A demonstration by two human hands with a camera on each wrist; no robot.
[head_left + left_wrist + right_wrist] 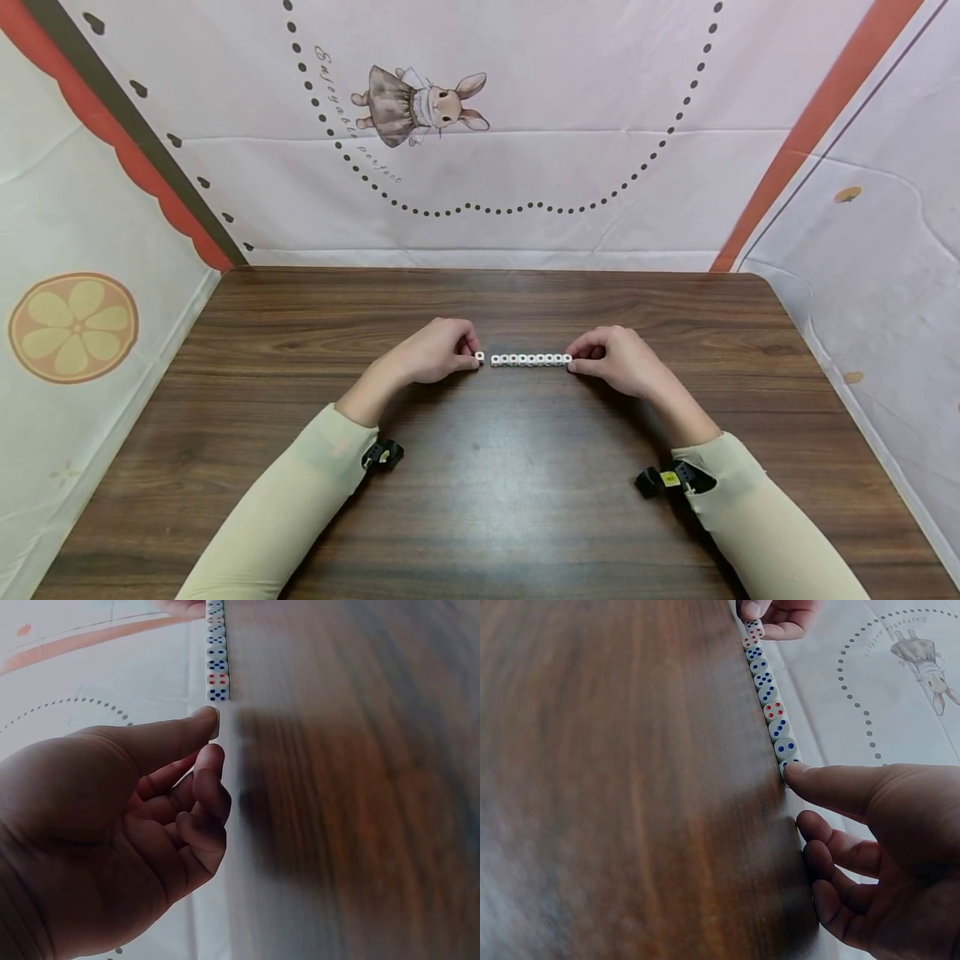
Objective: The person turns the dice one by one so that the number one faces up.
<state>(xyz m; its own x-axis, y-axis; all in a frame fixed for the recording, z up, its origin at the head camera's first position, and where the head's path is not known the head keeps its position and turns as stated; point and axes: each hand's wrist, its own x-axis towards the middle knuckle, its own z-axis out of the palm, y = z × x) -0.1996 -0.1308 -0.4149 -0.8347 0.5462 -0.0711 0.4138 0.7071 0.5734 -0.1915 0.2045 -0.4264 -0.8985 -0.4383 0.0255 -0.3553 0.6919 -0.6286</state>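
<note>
A straight row of small white dice (pixel 531 360) with blue and red pips lies on the wooden table. Just off the row's left end, a single die (pixel 480 357) is pinched between the thumb and fingertips of my left hand (pixel 438 352). A narrow gap separates this die from the row in the head view. At the opposite end, my right hand (pixel 626 360) grips the last die (pixel 786 766) by thumb and finger, its thumb over one face in the right wrist view. The other right fingers (pixel 817 859) curl loosely near the tabletop.
The brown wood-grain table (pixel 480 508) has its back edge against a pale printed cloth (pixel 562 92) with a rabbit drawing. More cloth hangs at both sides. Each wrist wears a black strap with a small camera (pixel 386 454).
</note>
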